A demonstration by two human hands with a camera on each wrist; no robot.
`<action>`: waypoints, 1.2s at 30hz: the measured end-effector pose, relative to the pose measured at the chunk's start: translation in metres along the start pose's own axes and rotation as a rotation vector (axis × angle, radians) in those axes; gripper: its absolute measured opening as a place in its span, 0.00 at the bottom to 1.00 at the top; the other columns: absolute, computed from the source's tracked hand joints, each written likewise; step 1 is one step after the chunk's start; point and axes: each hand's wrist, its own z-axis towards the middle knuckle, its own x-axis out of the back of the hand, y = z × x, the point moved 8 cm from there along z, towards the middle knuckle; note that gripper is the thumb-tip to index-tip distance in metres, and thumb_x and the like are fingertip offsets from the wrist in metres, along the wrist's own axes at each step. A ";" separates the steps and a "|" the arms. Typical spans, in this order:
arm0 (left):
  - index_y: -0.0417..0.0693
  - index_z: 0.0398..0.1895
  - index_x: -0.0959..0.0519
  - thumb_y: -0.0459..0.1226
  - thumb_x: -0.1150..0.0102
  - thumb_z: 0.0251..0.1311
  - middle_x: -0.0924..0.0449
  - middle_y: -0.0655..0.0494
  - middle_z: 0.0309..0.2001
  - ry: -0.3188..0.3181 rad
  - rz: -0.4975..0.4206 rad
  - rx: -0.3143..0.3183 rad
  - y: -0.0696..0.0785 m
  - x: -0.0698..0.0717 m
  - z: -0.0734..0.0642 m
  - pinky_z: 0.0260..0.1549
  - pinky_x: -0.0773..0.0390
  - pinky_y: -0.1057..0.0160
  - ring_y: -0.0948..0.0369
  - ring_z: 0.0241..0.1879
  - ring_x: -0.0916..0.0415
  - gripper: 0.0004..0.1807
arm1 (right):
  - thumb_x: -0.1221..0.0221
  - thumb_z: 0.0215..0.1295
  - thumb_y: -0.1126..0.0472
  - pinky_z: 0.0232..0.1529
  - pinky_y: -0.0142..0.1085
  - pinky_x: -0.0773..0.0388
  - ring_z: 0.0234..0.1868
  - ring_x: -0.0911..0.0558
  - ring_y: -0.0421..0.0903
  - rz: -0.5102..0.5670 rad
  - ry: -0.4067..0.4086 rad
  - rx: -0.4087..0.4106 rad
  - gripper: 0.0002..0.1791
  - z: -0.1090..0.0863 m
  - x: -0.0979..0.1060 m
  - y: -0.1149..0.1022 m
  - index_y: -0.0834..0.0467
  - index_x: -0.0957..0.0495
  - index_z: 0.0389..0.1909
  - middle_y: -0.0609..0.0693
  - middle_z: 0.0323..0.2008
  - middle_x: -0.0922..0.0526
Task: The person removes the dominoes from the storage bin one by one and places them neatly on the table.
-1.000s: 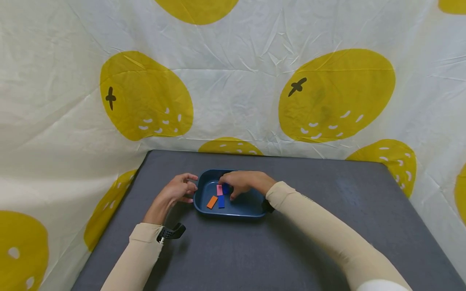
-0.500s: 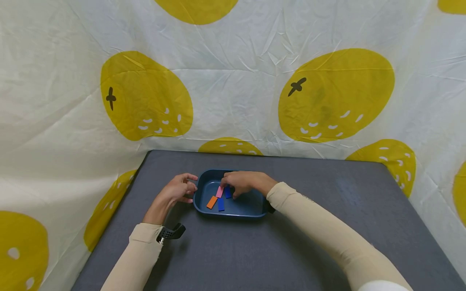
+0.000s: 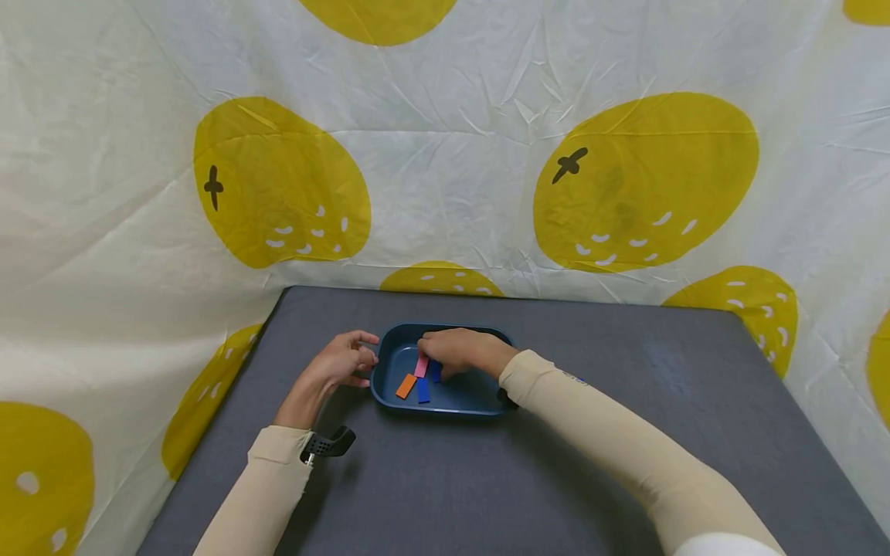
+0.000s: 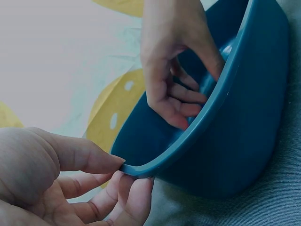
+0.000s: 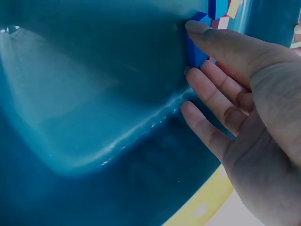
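Note:
In the head view a dark blue plastic tub holds small flat rectangular blocks. My left hand pinches the tub's left end; the left wrist view has its thumb over the rim and fingers beneath. Inside the tub, my right hand is around a blue block. In the right wrist view the thumb lies on this blue block, with fingers at its other side. Touching or very close to the right fingertips is a pink block. An orange block and another blue block lie nearer the tub's front.
The tub stands on a dark grey cloth-covered table. Behind hangs a white curtain with yellow fruit prints. A black strap circles the left wrist.
The pink block has turned to a slant and the front blue block has slid slightly towards the front. The right hand's thumb has come in against the other blue block. My left hand stays put.

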 end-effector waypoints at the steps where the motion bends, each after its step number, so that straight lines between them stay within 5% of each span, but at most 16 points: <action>1: 0.42 0.65 0.29 0.28 0.48 0.67 0.24 0.39 0.51 0.000 0.000 -0.001 0.000 0.000 0.000 0.30 0.15 0.57 0.51 0.40 0.23 0.23 | 0.27 0.59 0.58 0.53 0.35 0.21 0.45 0.24 0.42 -0.001 -0.001 -0.004 0.27 0.000 0.000 0.000 0.52 0.25 0.57 0.46 0.50 0.24; 36: 0.41 0.65 0.29 0.26 0.48 0.66 0.25 0.38 0.51 0.004 -0.002 -0.013 0.000 0.000 0.001 0.29 0.15 0.57 0.51 0.40 0.23 0.23 | 0.27 0.59 0.50 0.47 0.35 0.21 0.43 0.23 0.41 -0.083 -0.049 -0.049 0.25 -0.008 0.001 0.002 0.48 0.20 0.58 0.45 0.49 0.23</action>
